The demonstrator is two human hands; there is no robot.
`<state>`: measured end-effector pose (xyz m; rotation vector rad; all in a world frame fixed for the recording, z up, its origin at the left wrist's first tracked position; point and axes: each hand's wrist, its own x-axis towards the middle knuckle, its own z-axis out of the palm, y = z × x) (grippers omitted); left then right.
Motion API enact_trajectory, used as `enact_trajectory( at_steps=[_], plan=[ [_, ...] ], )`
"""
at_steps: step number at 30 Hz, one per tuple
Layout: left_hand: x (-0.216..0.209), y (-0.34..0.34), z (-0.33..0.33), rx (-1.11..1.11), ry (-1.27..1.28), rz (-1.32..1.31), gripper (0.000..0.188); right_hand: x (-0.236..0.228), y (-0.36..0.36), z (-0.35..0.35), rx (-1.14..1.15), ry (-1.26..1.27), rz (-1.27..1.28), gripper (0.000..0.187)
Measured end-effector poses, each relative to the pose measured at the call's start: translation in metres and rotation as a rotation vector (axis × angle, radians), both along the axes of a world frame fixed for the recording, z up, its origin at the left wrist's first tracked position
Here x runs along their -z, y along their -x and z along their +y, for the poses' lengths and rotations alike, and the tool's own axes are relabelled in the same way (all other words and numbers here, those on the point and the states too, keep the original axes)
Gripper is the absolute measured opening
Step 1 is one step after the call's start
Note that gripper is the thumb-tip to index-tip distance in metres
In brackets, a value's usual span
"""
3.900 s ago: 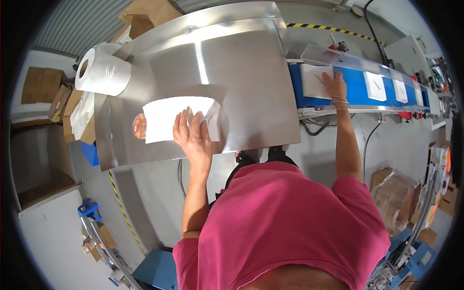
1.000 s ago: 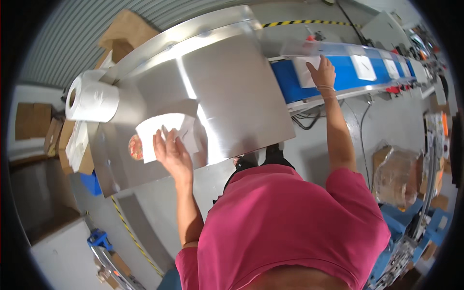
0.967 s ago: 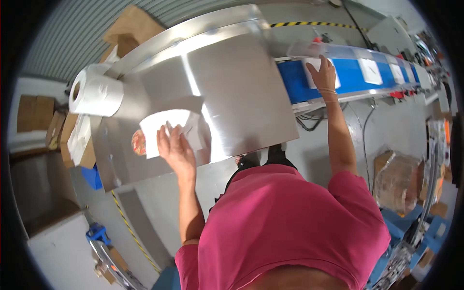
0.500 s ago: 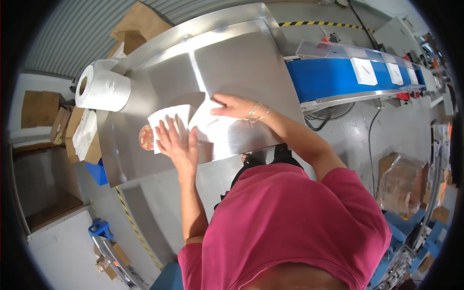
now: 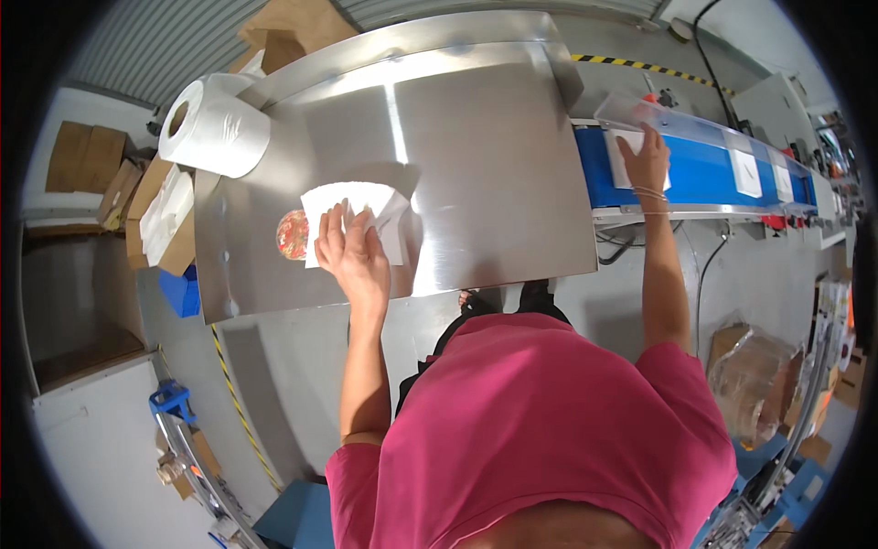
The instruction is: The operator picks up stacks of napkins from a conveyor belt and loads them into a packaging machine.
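A fanned stack of thin white flat packets or folded sheets [image 5: 391, 240] lies on the steel table. On it rests my left hand [image 5: 352, 256], fingers apart and slightly bent. Just left of the stack, partly covered by it, is a round red-and-gold patterned thing [image 5: 293, 234] whose kind I cannot make out. My right hand [image 5: 649, 165], with bracelets at the wrist, reaches over the near end of the blue conveyor belt [image 5: 692, 174]. Its thumb and fingers are spread over a white flat packet [image 5: 622, 169] on the belt; the hand partly hides it.
Two more white packets [image 5: 745, 174] lie farther along the belt, under a clear guard [image 5: 672, 119]. A big roll of white film [image 5: 229, 128] stands at the table's left corner. Raised edging [image 5: 412, 59] runs along the table's back. Cardboard boxes [image 5: 155, 206] stand at left.
My right hand has gone from the stack to the conveyor, where a white packet now lies under it. Packets on the belt have moved farther away. My left hand stays on the stack, fingers more bent.
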<state>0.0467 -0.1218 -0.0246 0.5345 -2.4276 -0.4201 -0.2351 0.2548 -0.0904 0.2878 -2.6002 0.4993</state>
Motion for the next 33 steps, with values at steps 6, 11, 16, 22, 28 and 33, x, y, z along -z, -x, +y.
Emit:
enact_trajectory(
  at_steps=[6,11,16,22,28,33],
  plan=[
    [-0.005,-0.006,0.001,-0.006,-0.061,-0.109,0.025,-0.034,-0.096,-0.188,-0.968,0.437,-0.665,0.055],
    [-0.010,-0.002,0.001,0.041,-0.025,-0.137,0.034,-0.015,-0.115,-0.257,-1.251,0.380,-0.581,0.046],
    [0.003,-0.009,-0.017,-0.047,0.105,-0.117,0.046,0.000,-0.099,-0.217,-1.037,0.805,-1.072,0.039],
    [0.002,-0.016,-0.024,-0.107,0.056,-0.113,0.036,0.036,-0.025,-0.081,-0.370,0.439,-0.826,0.044],
    [0.004,-0.002,-0.018,-0.040,0.061,-0.017,0.032,0.021,0.016,0.031,0.138,0.062,-0.305,0.061],
    [0.002,-0.007,-0.016,-0.106,0.002,-0.053,0.028,-0.025,-0.038,-0.098,-0.469,0.224,-0.280,0.050]
  ],
)
